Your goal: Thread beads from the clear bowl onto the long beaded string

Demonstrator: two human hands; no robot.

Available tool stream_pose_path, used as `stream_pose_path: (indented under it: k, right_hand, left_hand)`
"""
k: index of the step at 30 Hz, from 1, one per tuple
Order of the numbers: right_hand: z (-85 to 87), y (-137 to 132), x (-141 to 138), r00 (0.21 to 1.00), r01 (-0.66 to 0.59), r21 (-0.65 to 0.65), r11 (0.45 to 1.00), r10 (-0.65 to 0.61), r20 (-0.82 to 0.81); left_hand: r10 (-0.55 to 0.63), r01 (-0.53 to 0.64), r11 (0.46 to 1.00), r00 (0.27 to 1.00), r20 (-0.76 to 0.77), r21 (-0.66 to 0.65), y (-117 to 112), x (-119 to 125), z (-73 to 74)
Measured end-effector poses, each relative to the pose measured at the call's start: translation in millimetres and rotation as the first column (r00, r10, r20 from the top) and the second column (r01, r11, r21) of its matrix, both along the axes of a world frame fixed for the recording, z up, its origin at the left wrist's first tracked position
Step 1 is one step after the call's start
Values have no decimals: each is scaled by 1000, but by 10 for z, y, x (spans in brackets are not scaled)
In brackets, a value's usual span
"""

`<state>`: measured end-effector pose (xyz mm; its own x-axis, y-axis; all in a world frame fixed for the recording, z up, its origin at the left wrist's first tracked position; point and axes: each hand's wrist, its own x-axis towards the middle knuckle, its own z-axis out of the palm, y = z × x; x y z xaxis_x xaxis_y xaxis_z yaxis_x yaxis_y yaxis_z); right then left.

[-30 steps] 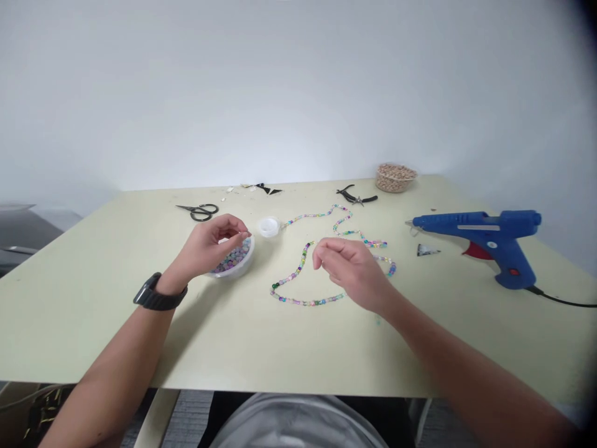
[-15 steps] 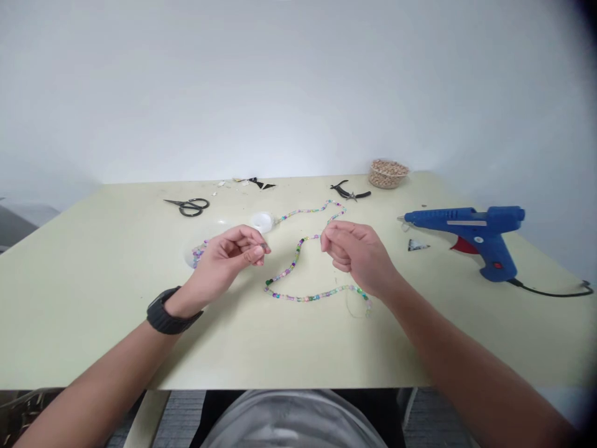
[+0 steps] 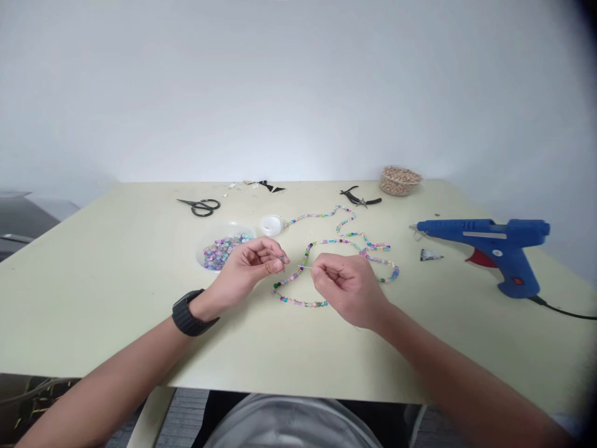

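Blue glue gun (image 3: 517, 233) right; black pliers (image 3: 353, 198) near tub (image 3: 398, 188); scissors (image 3: 195, 204) left.

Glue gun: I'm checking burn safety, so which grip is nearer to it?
Right. The right grip is left of the glue gun, apart from it; the left grip is farther left, near the bead bowl.

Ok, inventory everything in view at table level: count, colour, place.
Needle-like piece: 1, pale, centre
Bead bowl: 1, clear, left; pastel beads inside
Bead strings: uncounted, multicoloured, centre
Spool: 1, white, beside bead bowl
Scissors: 1, black, rear left
Pliers: 1, black, rear
Tub: 1, clear, rear right; tan pieces inside
Glue gun: 1, blue, right
Scraps: several, black and pale, rear edge; near glue gun
Table: 1, yellowish, beneath
Wristband: 1, black, lower left
Left hand: 1, centre, pinching something tiny
Right hand: 1, centre, holding needle-like piece
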<state>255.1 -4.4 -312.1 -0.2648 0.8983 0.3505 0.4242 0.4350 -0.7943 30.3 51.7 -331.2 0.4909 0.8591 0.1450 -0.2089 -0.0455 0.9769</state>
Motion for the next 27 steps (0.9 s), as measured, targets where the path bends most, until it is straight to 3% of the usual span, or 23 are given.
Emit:
stream_pose_path:
  k: [10,27]
  right_hand:
    - [-56,-22,-45,1000,-12,161,987,10,9]
    - [-67,-37,-70,1000,-8,156,988,6,17]
  left_hand:
    - [-75,74,996,997,29,40,-41,46,-16]
    - [-100,100,995,995,-1,11,-63,56,-8]
